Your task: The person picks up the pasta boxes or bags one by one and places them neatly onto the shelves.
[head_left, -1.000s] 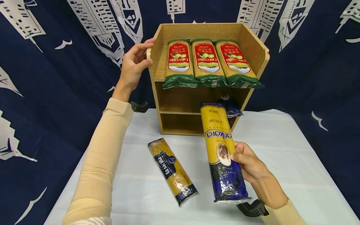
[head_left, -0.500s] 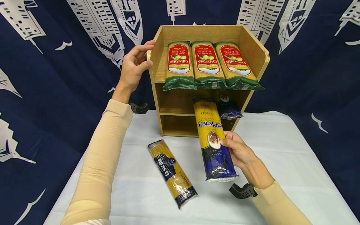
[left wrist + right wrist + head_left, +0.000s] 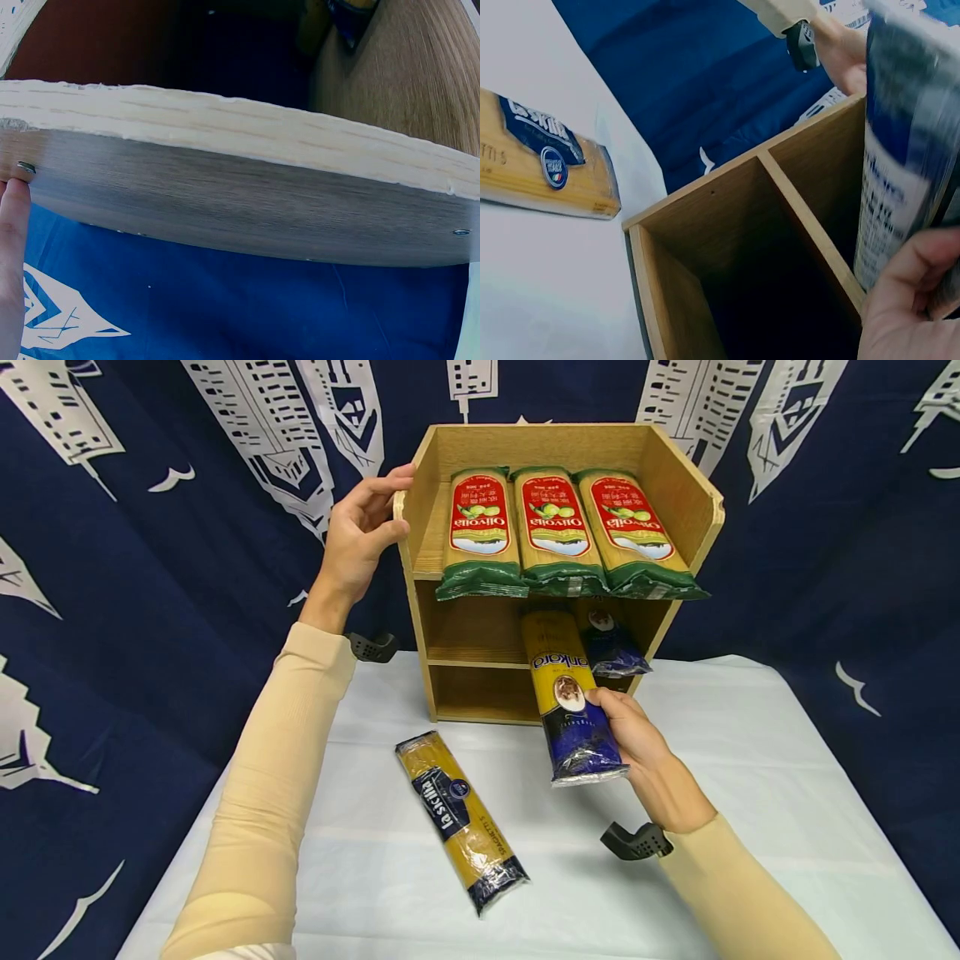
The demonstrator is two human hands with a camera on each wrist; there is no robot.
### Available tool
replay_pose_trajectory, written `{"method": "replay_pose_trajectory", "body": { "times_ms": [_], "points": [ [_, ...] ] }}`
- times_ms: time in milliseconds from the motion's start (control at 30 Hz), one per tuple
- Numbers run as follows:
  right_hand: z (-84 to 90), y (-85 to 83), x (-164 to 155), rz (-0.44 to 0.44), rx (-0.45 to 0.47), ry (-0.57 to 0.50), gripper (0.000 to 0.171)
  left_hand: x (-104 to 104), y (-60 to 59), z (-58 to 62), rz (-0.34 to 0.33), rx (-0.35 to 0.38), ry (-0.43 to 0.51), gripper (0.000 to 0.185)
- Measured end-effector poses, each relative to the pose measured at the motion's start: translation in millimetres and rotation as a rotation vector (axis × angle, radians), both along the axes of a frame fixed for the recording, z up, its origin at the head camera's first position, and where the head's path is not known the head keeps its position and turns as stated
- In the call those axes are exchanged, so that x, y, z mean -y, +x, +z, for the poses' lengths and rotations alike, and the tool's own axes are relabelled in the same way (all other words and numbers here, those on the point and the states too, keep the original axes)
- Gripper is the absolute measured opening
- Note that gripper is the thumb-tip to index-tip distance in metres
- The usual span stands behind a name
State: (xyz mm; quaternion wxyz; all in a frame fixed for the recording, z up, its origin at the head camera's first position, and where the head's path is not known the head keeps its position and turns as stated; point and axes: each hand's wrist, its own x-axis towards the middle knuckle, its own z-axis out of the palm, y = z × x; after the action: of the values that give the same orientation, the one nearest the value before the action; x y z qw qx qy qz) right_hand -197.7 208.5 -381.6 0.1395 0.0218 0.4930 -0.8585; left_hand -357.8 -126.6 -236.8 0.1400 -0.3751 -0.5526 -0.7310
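Note:
My right hand [image 3: 633,735] grips a yellow and blue Ankara spaghetti pack [image 3: 566,693] by its right edge, thumb on top. The pack's far end is inside the middle compartment of a wooden shelf [image 3: 487,693], and its near end sticks out, tilted down towards me. Another blue-ended pack [image 3: 615,647] lies in that compartment, just to its right. My left hand [image 3: 360,539] holds the shelf's left side panel near the top, thumb at the front edge. In the left wrist view a finger [image 3: 13,225] touches the panel's outer face [image 3: 225,195].
Three green and red Olivoila spaghetti packs [image 3: 555,527] lie side by side on the top level, ends overhanging. A La Sicilia spaghetti pack [image 3: 461,818] lies slanted on the white table [image 3: 360,877] before the shelf. A dark blue patterned cloth [image 3: 825,568] hangs behind.
My right hand has moved forward and slightly left, carrying the Ankara pack from in front of the shelf into the middle compartment. The left hand has stayed on the side panel.

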Motion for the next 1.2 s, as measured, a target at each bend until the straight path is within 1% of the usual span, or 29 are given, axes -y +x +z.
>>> {"method": "replay_pose_trajectory", "body": {
  "times_ms": [133,200,367,533,667,800,867,933,967,1067,1133,1200],
  "points": [
    [4.1,-6.3,6.6,-0.039,0.028,0.034,0.026,0.4,-0.4,-0.6,-0.003,-0.016,0.002,0.038],
    [4.8,-9.6,9.6,-0.058,0.037,0.046,0.025,0.5,-0.3,-1.3,-0.005,-0.017,0.003,0.038],
    [6.3,-14.7,12.8,-0.100,0.071,0.040,0.022,-1.0,0.7,-2.2,-0.011,-0.009,0.004,0.039],
    [8.1,-15.4,14.7,-0.112,0.085,-0.003,0.022,-1.1,0.6,-0.8,-0.007,-0.017,0.005,0.040],
    [9.0,-13.8,15.5,-0.112,0.099,-0.014,0.025,-0.9,0.7,-0.5,-0.002,-0.016,0.004,0.040],
    [9.4,-8.7,13.8,-0.077,0.094,-0.046,0.026,-1.3,0.6,-1.3,-0.004,-0.014,0.000,0.039],
    [8.9,-4.0,12.8,-0.047,0.080,-0.042,0.032,-1.2,-0.1,-1.9,0.000,-0.027,-0.003,0.039],
    [8.2,2.3,11.3,-0.027,0.085,-0.034,0.047,-1.2,-0.7,-2.0,0.005,-0.044,-0.003,0.039],
    [8.2,5.7,10.4,-0.022,0.095,-0.027,0.058,-1.1,-1.2,-2.0,0.007,-0.052,-0.003,0.039],
    [7.5,13.4,9.4,0.012,0.069,-0.022,0.077,-0.7,-2.5,-2.1,0.009,-0.060,-0.001,0.039],
    [7.1,16.9,8.9,0.043,0.031,-0.035,0.078,-0.6,-2.6,-2.3,0.007,-0.059,0.002,0.039],
    [6.2,19.7,8.8,0.087,-0.032,-0.038,0.077,-0.4,-3.0,-3.1,0.007,-0.059,0.005,0.039]
  ]
}}
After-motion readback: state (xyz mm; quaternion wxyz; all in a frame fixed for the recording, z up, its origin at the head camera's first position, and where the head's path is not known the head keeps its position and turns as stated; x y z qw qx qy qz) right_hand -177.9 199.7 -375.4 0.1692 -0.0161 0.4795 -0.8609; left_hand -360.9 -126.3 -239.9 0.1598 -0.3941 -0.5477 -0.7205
